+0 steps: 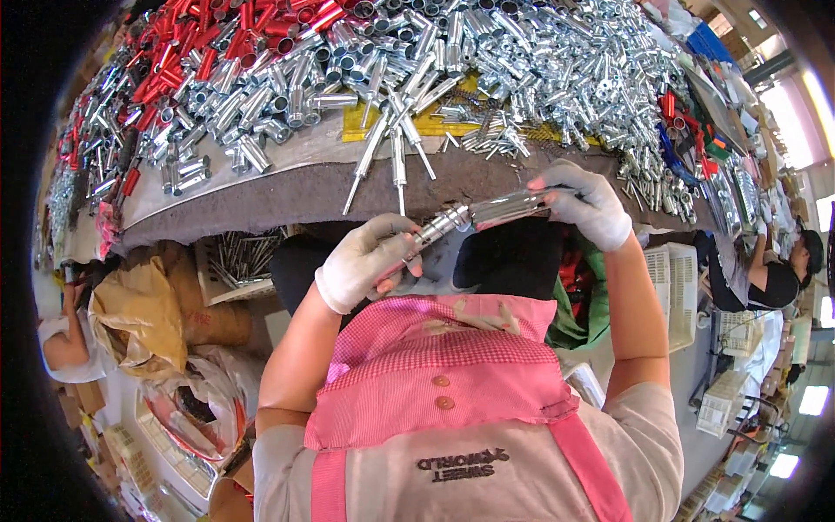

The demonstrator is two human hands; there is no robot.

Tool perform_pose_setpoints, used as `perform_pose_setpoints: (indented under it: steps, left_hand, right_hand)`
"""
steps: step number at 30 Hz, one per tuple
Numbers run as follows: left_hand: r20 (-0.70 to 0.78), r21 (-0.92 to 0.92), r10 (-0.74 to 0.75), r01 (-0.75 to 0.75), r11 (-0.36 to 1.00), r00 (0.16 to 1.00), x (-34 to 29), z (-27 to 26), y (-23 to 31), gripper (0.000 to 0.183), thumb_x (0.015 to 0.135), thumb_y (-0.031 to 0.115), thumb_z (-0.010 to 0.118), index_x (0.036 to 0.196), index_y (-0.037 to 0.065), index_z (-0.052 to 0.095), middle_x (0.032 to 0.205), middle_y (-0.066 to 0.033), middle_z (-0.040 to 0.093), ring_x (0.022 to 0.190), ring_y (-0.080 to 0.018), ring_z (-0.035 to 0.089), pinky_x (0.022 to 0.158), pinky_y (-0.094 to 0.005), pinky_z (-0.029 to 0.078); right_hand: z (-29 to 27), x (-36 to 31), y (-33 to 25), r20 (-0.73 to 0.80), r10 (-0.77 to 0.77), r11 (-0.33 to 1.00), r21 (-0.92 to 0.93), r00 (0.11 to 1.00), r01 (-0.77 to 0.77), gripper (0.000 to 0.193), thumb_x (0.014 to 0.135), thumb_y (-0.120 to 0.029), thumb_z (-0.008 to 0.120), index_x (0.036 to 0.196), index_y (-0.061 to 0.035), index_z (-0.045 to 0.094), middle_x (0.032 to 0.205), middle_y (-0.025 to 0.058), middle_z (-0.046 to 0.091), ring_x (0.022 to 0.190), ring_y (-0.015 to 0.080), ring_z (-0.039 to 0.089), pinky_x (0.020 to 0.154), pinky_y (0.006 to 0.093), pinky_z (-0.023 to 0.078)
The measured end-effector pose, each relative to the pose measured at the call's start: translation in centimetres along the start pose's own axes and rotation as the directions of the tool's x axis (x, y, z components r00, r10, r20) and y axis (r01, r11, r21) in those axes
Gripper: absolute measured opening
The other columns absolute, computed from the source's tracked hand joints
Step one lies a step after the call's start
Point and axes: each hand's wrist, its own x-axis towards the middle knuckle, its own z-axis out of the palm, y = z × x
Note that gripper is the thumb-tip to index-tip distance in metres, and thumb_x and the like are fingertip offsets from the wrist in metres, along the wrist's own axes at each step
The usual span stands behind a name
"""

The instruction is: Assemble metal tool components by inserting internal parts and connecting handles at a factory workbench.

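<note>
My left hand (370, 263), in a white glove with bare fingertips, is closed around a chrome metal tube (444, 224) with a stepped collar. My right hand (587, 206), gloved the same way, pinches the far end of a long shiny metal piece (509, 207), smeared by motion. The two pieces meet end to end above my lap; whether they are joined I cannot tell. Just beyond, several chrome tubes with thin rods (398, 161) lie fanned out over the edge of the cloth-covered table (296, 184).
Chrome cylinders (348, 74) and small metal fittings (565, 70) heap across the table, with red tubes (204, 39) at the far left. A yellow tray (355, 124) lies under some. Below stand a crate of rods (209, 283) and a white crate (683, 287). Other people (772, 277) sit at both sides.
</note>
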Motion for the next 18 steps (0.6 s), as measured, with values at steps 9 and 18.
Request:
perform_pose_setpoints:
  steps: [9,18]
  left_hand:
    - [0.093,0.074,-0.048,0.041,0.996,0.995,0.0,0.8,-0.9,0.042,0.094,0.032,0.047,0.117,-0.003,0.050,0.083,-0.0119,0.067,0.046,-0.0049,0.047,0.039,-0.0169,0.032]
    - [0.074,-0.108,-0.093,0.101,0.989,0.993,-0.1,0.8,-1.8,0.046,0.096,0.029,0.040,0.124,-0.006,0.045,0.096,-0.0163,0.066,0.063,-0.0144,0.065,0.044,-0.0163,0.045]
  right_hand:
    - [6.2,1.4,-0.4,0.370,0.092,0.989,0.072,0.925,-0.127,0.040,0.099,-0.034,0.034,0.108,-0.0049,0.061,0.092,0.0001,0.057,0.068,0.0054,0.049,0.057,0.0200,0.042]
    - [9.1,2.5,-0.9,0.203,0.051,0.998,0.015,0.978,-0.055,0.039,0.099,-0.029,0.033,0.113,-0.0028,0.058,0.092,0.0011,0.059,0.064,0.0067,0.050,0.055,0.0204,0.043]
